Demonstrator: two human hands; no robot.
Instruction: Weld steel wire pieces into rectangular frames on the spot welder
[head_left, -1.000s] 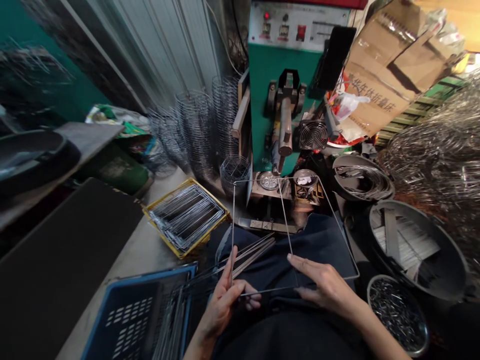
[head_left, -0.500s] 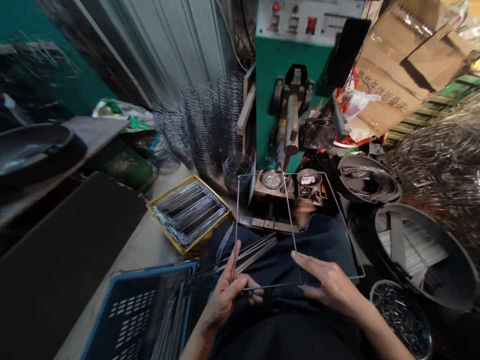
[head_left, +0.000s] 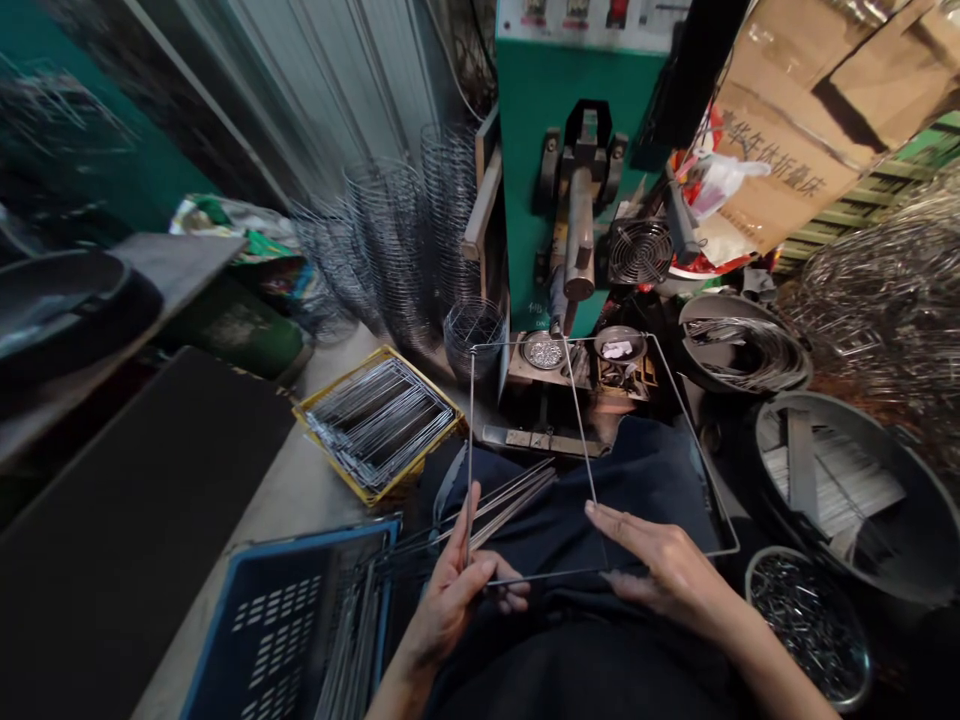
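A rectangular wire frame (head_left: 580, 420) with a middle rod stretches over my lap, its far side beneath the electrode (head_left: 558, 318) of a green spot-welding machine (head_left: 517, 200). My left hand (head_left: 448, 600) grips the frame's near left corner between thumb and fingers. At the middle rod's near end, my right hand (head_left: 667, 570) pinches the wire, fingers extended along it and the thumb lower down. Several loose metal rods (head_left: 517, 500) lie across the dark cloth on my lap, just beyond my left hand. Whether the electrode touches the wire I cannot tell.
To the left stand a yellow crate (head_left: 360, 495) of wire frames and a blue crate (head_left: 217, 610) with rods. Stacked wire baskets (head_left: 390, 250) rise behind. On the right are a basin (head_left: 919, 560) of metal strips and a bowl (head_left: 806, 625) of small metal parts.
The view has tipped slightly downward, so the machine sits higher in the picture. Both hands keep the same hold, and the frame's right end appears slightly farther right.
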